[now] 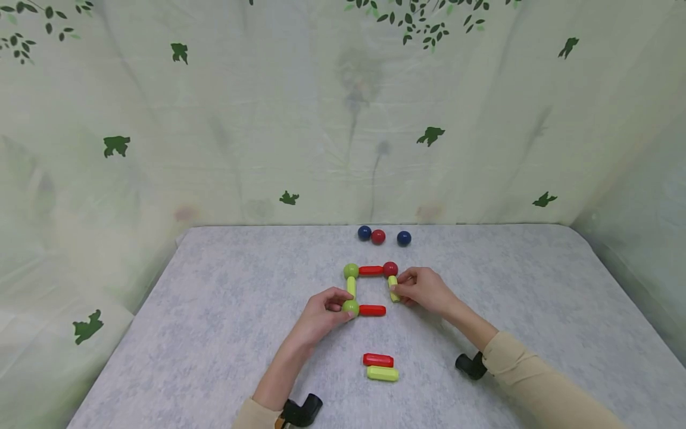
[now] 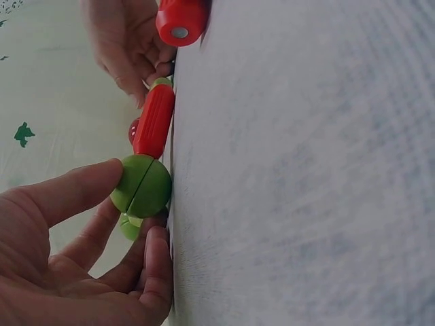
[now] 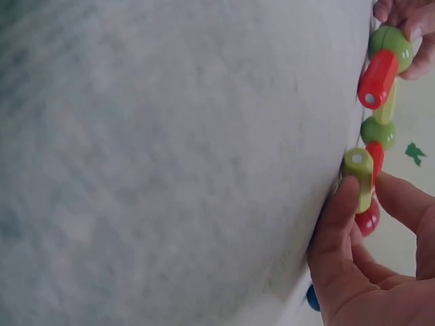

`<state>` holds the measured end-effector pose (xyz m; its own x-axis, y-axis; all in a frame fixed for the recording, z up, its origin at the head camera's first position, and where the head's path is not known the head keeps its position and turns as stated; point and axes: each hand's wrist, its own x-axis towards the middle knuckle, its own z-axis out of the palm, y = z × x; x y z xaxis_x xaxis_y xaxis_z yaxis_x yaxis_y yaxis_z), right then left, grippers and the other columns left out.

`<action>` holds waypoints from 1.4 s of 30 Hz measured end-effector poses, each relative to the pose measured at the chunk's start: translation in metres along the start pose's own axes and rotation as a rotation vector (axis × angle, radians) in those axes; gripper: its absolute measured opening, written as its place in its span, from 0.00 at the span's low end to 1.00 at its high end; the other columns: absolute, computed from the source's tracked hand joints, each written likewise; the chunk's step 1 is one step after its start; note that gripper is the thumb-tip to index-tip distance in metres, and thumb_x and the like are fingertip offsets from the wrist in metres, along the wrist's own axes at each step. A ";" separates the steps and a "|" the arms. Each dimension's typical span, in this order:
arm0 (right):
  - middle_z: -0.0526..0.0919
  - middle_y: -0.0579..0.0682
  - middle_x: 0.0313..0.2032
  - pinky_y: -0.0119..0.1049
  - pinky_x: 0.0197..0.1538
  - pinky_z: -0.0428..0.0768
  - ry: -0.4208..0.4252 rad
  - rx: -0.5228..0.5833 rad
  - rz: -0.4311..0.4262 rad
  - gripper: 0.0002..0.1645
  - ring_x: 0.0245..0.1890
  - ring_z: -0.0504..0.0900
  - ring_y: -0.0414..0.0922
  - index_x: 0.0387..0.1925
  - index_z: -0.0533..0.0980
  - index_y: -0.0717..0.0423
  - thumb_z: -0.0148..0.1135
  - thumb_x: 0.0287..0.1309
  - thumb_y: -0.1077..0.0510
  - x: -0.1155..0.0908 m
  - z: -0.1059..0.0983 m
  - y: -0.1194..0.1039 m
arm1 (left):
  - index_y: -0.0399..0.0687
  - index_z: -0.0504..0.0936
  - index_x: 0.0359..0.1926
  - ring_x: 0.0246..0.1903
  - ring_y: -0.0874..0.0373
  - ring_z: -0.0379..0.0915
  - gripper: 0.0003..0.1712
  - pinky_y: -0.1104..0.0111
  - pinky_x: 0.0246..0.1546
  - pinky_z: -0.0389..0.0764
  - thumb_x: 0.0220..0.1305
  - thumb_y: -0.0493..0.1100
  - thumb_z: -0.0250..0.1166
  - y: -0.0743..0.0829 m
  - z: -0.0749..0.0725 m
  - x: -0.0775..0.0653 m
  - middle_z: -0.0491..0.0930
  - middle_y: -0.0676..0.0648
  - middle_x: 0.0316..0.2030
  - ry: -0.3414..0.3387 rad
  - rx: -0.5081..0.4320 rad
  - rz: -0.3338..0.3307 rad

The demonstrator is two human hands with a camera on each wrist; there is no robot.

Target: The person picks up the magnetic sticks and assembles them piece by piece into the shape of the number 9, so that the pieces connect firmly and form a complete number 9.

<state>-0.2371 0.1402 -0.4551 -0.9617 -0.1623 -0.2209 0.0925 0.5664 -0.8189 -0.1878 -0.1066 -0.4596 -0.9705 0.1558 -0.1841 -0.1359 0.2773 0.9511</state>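
Observation:
My left hand (image 1: 320,316) grips the near green ball (image 1: 351,307) between thumb and fingers. From this ball a red stick (image 1: 372,310) points right, its free end showing a metal disc in the right wrist view. A yellow-green stick (image 1: 351,287) joins it to the far green ball (image 1: 351,271). A second red stick (image 1: 371,270) runs from there to a red ball (image 1: 390,269). My right hand (image 1: 426,290) pinches another yellow-green stick (image 3: 358,178), whose far end meets the red ball. Its near end lies off to the right of the near red stick's tip.
Closer to me, a loose red stick (image 1: 378,360) and a loose yellow-green stick (image 1: 383,373) lie side by side. Near the table's back edge are a blue ball (image 1: 364,232), a loose red ball (image 1: 377,236) and another blue ball (image 1: 404,238). A patterned curtain (image 1: 321,119) hangs behind the table.

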 end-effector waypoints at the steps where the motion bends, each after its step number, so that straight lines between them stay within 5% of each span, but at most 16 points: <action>1: 0.83 0.50 0.29 0.35 0.35 0.80 0.004 -0.008 0.000 0.16 0.27 0.80 0.45 0.45 0.78 0.63 0.68 0.60 0.56 0.001 -0.002 0.000 | 0.42 0.82 0.47 0.41 0.52 0.67 0.15 0.66 0.38 0.73 0.58 0.33 0.69 0.000 0.000 0.000 0.77 0.44 0.44 0.002 -0.001 -0.003; 8: 0.81 0.52 0.29 0.35 0.34 0.78 0.083 -0.062 -0.012 0.14 0.28 0.78 0.46 0.46 0.78 0.62 0.62 0.65 0.55 0.017 -0.024 0.005 | 0.42 0.82 0.47 0.41 0.52 0.67 0.15 0.66 0.39 0.73 0.57 0.32 0.69 -0.002 -0.001 0.001 0.76 0.44 0.45 0.009 0.000 -0.007; 19: 0.80 0.58 0.48 0.44 0.45 0.79 0.220 -0.153 -0.168 0.19 0.45 0.79 0.53 0.56 0.74 0.63 0.59 0.67 0.58 0.051 -0.044 0.003 | 0.41 0.82 0.48 0.41 0.52 0.67 0.16 0.66 0.38 0.72 0.57 0.32 0.69 0.000 -0.001 -0.003 0.77 0.44 0.45 0.011 0.003 -0.005; 27: 0.72 0.58 0.63 0.48 0.52 0.77 0.163 -0.189 -0.164 0.29 0.54 0.75 0.55 0.67 0.67 0.56 0.60 0.68 0.55 0.074 -0.041 0.004 | 0.41 0.82 0.48 0.41 0.52 0.67 0.16 0.67 0.38 0.73 0.57 0.32 0.69 0.000 -0.002 -0.002 0.77 0.44 0.45 0.005 0.003 -0.008; 42: 0.74 0.59 0.59 0.51 0.57 0.74 0.137 -0.290 -0.123 0.25 0.54 0.73 0.57 0.61 0.72 0.55 0.64 0.64 0.56 0.087 -0.036 0.006 | 0.44 0.83 0.48 0.41 0.52 0.68 0.15 0.66 0.40 0.73 0.58 0.33 0.69 -0.001 0.000 0.001 0.77 0.46 0.45 0.006 0.014 -0.021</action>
<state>-0.3300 0.1587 -0.4599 -0.9886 -0.1446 -0.0408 -0.0843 0.7586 -0.6461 -0.1891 -0.1069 -0.4609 -0.9685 0.1445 -0.2028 -0.1536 0.2941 0.9433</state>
